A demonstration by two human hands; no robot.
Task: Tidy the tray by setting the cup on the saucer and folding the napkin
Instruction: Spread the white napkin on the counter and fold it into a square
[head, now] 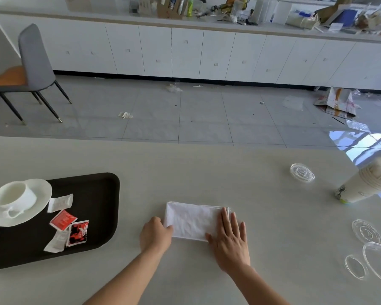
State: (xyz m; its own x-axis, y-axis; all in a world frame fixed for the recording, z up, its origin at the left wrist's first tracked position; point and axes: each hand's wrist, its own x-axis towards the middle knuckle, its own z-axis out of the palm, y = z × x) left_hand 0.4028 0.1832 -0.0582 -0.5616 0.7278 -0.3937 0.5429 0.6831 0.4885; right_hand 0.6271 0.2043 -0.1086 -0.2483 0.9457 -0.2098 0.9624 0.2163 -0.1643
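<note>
1. The napkin (191, 221) lies on the table (207, 172), off the tray (97, 194) and to its right. It is folded to a rectangle, with stacked layer edges showing at its right end.
2. Its near left corner is pinched by the left hand (155, 235), fingers curled and thumb on top.
3. Its right end is pressed by the right hand (230, 241), held flat with fingers straight and spread. Nothing is gripped by it.
4. Risk: the layers at the right end are kept in place only by the flat palm. If the palm is lifted before a crease is set, they may fan apart.
5. Risk: the table looks smooth. A pull at the pinched corner against too light a press could slide or skew the whole stack, and the next fold would come out crooked.
6. The cup (13, 195) is already set on the saucer (41, 189), at the tray's far left.
7. Risk: sachets (63, 220) are scattered over the tray's middle. A napkin laid back there could land on them and sit unevenly, or open up.
8. Risk: a careless reach across the tray could knock the cup.
9. Clear lids (301, 172) lie well apart to the right and are judged no hazard.
</note>
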